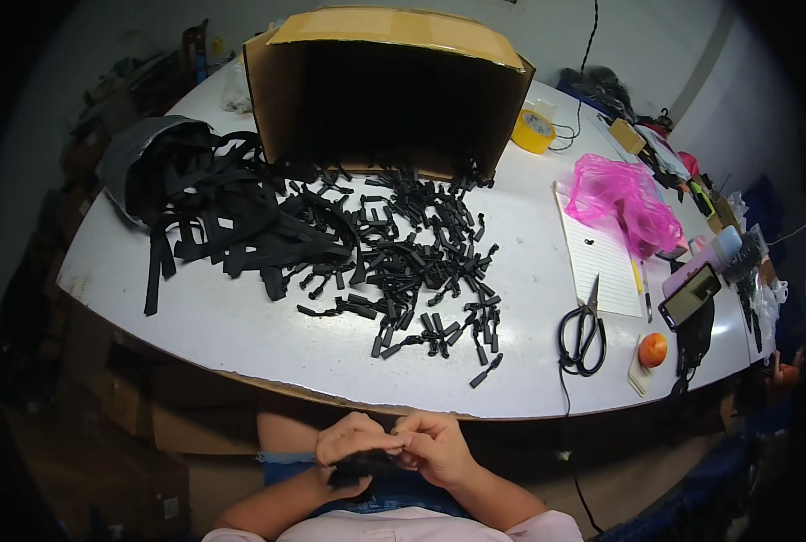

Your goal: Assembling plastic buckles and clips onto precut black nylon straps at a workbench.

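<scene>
Black piece (359,465), dark and blurred, at bottom centre of the frame, above the lap and off the near edge of the table (195,330). Left hand (353,440) curled, fingers grasping it; it shows below the palm. Right hand (439,449) bent in beside the left, thumb and forefinger drawn together, tips meeting the left fingertips; cannot tell whether they pinch part of the piece.

Mid-frame: loose heap of small black clips (412,257), a few strays toward the near edge. Left of centre, tangled black straps (267,230) run out of a grey bag (118,167) tipped on its side. Top centre: cardboard box (389,27), open side facing the heap.

Right side: black-handled scissors (583,341), points resting on a lined pad (597,262); pink plastic bag (624,199) over the pad's upper part. Near the right rim, phone (691,296) and round orange thing (653,350). Upper right, yellow tape roll (534,132).
</scene>
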`<state>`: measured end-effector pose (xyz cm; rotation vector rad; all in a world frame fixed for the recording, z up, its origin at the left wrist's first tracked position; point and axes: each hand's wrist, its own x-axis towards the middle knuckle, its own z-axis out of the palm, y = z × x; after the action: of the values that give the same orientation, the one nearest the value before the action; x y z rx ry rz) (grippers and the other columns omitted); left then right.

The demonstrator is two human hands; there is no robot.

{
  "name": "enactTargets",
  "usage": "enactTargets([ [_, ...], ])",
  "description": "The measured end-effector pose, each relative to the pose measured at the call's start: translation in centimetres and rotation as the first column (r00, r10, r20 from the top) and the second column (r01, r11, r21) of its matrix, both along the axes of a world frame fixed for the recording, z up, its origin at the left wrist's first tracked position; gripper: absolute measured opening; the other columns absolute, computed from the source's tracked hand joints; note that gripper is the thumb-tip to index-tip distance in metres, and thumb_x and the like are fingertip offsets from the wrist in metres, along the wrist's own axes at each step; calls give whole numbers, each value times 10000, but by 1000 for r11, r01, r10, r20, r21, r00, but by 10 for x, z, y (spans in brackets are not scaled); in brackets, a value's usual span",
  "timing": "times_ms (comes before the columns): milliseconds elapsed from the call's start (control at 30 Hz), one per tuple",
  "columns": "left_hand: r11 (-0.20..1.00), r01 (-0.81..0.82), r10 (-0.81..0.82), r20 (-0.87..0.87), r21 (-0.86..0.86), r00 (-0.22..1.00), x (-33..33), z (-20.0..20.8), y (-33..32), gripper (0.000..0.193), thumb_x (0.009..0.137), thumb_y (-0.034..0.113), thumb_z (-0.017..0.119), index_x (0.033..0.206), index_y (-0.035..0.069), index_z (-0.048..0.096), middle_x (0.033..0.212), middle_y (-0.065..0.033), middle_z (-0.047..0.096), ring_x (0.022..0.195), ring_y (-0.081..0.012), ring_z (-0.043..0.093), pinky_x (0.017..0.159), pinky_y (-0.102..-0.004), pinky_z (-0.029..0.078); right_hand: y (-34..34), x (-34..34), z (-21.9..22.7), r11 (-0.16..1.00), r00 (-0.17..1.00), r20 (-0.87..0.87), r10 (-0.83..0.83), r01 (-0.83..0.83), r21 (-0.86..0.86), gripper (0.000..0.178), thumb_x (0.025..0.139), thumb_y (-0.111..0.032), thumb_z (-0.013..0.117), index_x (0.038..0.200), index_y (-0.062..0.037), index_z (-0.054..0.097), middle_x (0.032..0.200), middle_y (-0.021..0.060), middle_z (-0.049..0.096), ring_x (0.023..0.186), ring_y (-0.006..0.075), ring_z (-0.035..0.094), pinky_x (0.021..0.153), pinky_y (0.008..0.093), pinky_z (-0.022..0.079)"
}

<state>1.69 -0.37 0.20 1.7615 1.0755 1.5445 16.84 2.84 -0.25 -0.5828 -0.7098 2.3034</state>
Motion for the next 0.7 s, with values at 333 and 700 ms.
enactTargets([
  [333, 679, 438, 216, 730, -589, 648, -4, 13, -1, 209, 742, 124, 578, 887, 2, 489, 662, -94, 486, 531, -164, 478, 518, -291, 440, 74, -13, 24, 58, 320, 214, -923, -433, 899, 250, 658, -17, 598, 906, -39, 577, 745, 96, 518, 624, 238, 521, 523, 311, 430],
  [700, 705, 320, 230, 630, -633, 742, -4, 11, 0, 234, 719, 151, 602, 888, 28, 497, 705, -85, 510, 556, -153, 498, 504, -254, 418, 67, 12, 32, 209, 313, 428, -848, -544, 813, 122, 667, -50, 592, 762, -30, 518, 730, 105, 469, 631, 262, 503, 536, 335, 423],
])
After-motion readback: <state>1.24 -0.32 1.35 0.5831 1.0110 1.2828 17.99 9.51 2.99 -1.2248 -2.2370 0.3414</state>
